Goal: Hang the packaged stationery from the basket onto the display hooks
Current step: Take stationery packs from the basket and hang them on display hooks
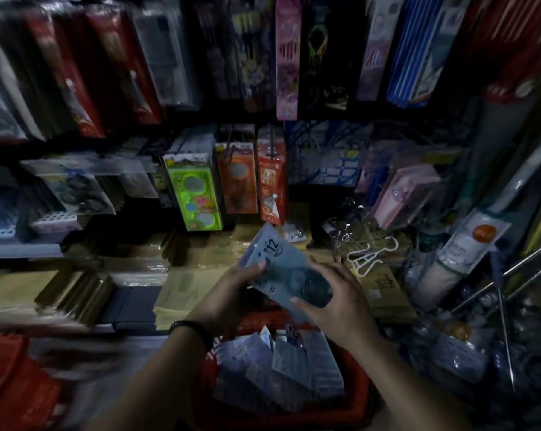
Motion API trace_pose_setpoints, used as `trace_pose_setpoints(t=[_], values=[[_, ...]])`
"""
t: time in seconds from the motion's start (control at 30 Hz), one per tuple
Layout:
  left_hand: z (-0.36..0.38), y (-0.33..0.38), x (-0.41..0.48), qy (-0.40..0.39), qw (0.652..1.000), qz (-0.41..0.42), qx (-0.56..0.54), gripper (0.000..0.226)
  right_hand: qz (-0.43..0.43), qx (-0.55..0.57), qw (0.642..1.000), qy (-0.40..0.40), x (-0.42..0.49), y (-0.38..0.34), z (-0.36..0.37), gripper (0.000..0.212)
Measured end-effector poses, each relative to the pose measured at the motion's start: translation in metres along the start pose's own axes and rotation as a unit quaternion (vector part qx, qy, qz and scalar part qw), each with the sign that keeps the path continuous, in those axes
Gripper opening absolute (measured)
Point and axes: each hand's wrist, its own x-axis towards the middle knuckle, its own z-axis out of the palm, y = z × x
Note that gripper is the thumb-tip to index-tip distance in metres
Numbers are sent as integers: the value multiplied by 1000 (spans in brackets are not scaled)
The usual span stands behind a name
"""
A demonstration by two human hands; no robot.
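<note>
Both hands hold a pale blue stationery pack [274, 259] marked "12" above a red basket [353, 412]. My left hand [232, 293] grips its left edge, thumb on the front. My right hand [334, 303] grips its lower right end, fingers curled round it. Several more pale blue packs [281, 368] lie piled in the basket. Ahead, display hooks carry hanging packs: a green one [194, 194], an orange one [238, 178] and a red one [270, 178]. The scene is dim and blurred at the edges.
Rows of long boxed packs [288, 57] hang higher up. Brown envelopes and boxes [182, 287] lie stacked on the shelf below the hooks. A white clip-shaped hanger [368, 259] and clear bags lie right. Metal rods [505, 306] stand at right. Another red basket [11, 381] sits lower left.
</note>
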Motion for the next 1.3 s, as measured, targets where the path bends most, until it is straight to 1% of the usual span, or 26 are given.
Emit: trace_pose_setpoints(t=[0.1, 0.17, 0.23, 0.27, 0.37, 0.43, 0.5, 0.57, 0.63, 0.77, 0.83, 0.97, 1.07, 1.2, 1.3], values=[[12, 5, -1, -37, 998, 14, -44, 66, 40, 56, 997, 45, 2, -25, -2, 77], [26, 8, 2, -45, 998, 39, -29, 58, 53, 100, 991, 72, 5, -39, -8, 65], [42, 13, 9, -46, 996, 74, 9, 53, 51, 91, 990, 99, 12, -51, -15, 55], [52, 15, 12, -36, 995, 92, 24, 52, 51, 62, 989, 121, 16, -57, -19, 55], [78, 27, 18, 15, 989, 140, 33, 40, 47, -1, 981, 187, 26, -74, -33, 61], [93, 40, 18, 41, 983, 174, 46, 33, 29, -11, 983, 182, 32, -80, -44, 65], [104, 55, 16, 52, 978, 193, 58, 35, -1, -32, 985, 169, 35, -83, -54, 74], [117, 73, 10, 40, 974, 210, 73, 44, -26, -41, 983, 175, 37, -86, -68, 80], [129, 90, 5, 19, 969, 227, 98, 47, -38, -26, 981, 187, 41, -92, -84, 82], [141, 125, 2, -48, 959, 247, 131, 38, -37, -6, 972, 232, 55, -105, -122, 83], [147, 144, 3, -66, 952, 260, 145, 30, -49, -9, 968, 245, 62, -110, -144, 83], [168, 181, 10, -23, 946, 285, 154, 27, -67, -42, 964, 254, 75, -115, -185, 83], [186, 207, 23, -2, 932, 309, 191, 28, -80, -67, 957, 272, 86, -115, -213, 85], [216, 241, 40, 16, 916, 336, 217, 43, -85, -71, 948, 297, 106, -110, -253, 88], [242, 269, 50, 1, 907, 345, 242, 47, -75, -86, 941, 319, 125, -107, -292, 86]])
